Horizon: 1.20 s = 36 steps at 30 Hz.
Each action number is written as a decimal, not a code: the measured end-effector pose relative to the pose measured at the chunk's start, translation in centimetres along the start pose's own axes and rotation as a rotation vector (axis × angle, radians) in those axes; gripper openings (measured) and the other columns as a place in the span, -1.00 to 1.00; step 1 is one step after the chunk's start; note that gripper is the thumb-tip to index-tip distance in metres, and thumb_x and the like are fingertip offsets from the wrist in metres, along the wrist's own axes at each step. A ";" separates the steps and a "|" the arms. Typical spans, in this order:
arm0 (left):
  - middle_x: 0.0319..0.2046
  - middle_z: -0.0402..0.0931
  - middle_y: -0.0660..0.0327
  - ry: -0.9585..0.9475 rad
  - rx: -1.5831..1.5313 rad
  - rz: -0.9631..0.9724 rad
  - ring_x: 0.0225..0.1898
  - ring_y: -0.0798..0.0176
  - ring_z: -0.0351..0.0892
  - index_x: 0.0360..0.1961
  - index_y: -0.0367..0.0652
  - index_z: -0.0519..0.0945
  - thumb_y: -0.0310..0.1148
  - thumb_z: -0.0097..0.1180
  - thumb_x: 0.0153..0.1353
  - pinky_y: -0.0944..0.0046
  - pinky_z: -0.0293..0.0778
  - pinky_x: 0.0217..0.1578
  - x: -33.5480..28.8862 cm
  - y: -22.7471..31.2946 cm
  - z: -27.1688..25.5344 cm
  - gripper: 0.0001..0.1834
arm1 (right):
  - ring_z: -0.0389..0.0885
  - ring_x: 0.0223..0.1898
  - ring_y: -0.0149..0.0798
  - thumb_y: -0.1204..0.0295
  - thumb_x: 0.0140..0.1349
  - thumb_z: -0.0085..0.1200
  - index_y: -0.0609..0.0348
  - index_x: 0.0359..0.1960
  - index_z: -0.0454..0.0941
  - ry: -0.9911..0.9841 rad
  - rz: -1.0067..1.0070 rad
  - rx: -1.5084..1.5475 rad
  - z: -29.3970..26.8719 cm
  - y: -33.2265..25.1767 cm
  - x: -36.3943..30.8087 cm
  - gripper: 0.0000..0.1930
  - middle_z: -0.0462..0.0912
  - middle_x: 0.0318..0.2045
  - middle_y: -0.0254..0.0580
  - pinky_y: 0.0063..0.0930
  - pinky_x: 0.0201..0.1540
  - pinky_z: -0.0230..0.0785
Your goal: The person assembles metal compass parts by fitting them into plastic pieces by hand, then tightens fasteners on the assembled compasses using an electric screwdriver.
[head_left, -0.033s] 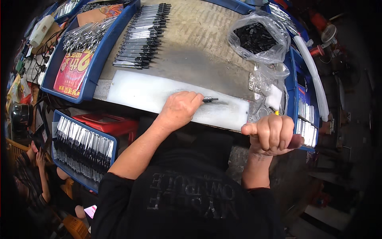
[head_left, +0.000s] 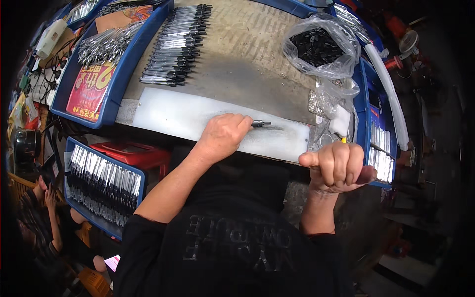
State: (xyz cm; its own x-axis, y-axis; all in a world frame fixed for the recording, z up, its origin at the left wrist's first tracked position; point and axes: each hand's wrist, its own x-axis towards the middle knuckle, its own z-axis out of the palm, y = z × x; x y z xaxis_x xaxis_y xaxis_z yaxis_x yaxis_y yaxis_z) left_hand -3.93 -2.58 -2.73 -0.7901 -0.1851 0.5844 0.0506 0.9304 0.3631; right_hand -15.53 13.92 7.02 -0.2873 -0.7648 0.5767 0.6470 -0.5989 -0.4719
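Note:
Over the white board at the table's near edge, my left hand is closed around a pen. Its dark end with a thin tip sticks out to the right of my fingers; the rest is hidden in the hand. My right hand is curled into a fist past the board's right end. Whatever that fist may hold is hidden. A small yellow piece shows just beyond its knuckles. Farther off on the table lies a long row of clear pens with black parts.
A blue tray of pen parts stands at left, and a lower blue bin of pens sits near a red stool. A clear bag holds black pieces. Another blue bin is at right. A person sits at lower left.

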 end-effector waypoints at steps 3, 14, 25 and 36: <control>-0.68 0.34 0.21 -0.009 -0.007 -0.005 -0.60 0.17 0.43 -0.42 -0.22 0.45 -0.43 0.17 -0.10 0.21 0.38 -0.58 0.0 -0.1 0.1 -0.80 | 0.26 -0.73 -0.41 0.10 0.19 -0.09 0.14 -0.66 0.35 0.047 0.016 0.004 -0.2 0.0 -0.1 -0.60 0.28 -0.78 -0.35 0.39 0.08 -0.03; -0.67 0.35 0.20 -0.013 -0.010 -0.005 -0.59 0.16 0.44 -0.42 -0.23 0.45 -0.43 0.17 -0.10 0.22 0.39 -0.57 0.0 0.0 0.2 -0.80 | 0.26 -0.73 -0.42 0.15 0.20 -0.13 0.20 -0.60 0.37 0.082 -0.006 0.012 -1.1 0.3 -0.8 -0.63 0.30 -0.73 -0.31 0.39 0.07 -0.01; -0.68 0.33 0.19 -0.018 -0.004 -0.001 -0.60 0.16 0.42 -0.42 -0.24 0.45 -0.43 0.16 -0.09 0.21 0.38 -0.58 -0.1 -0.2 0.1 -0.80 | 0.38 -0.60 -0.42 0.44 0.18 -0.04 0.37 -0.32 0.49 0.659 0.159 -1.042 -7.5 -0.6 2.2 -0.81 0.48 -0.55 -0.27 -0.30 -0.27 0.43; -0.67 0.35 0.18 -0.037 -0.002 -0.005 -0.59 0.15 0.44 -0.41 -0.25 0.45 -0.43 0.17 -0.10 0.22 0.39 -0.56 0.0 0.0 0.0 -0.79 | 0.53 -0.36 0.09 0.40 0.04 0.04 0.27 -0.43 0.55 0.361 0.575 -2.015 -14.0 0.8 5.2 -0.83 0.54 -0.48 0.13 -0.25 -0.31 0.34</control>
State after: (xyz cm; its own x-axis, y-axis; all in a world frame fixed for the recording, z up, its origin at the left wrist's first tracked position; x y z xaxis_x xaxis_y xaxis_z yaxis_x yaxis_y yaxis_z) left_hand -3.90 -2.58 -2.74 -0.8124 -0.1776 0.5554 0.0479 0.9289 0.3671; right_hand -26.45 6.16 0.29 -0.6310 -0.7635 0.1373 -0.6955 0.4783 -0.5362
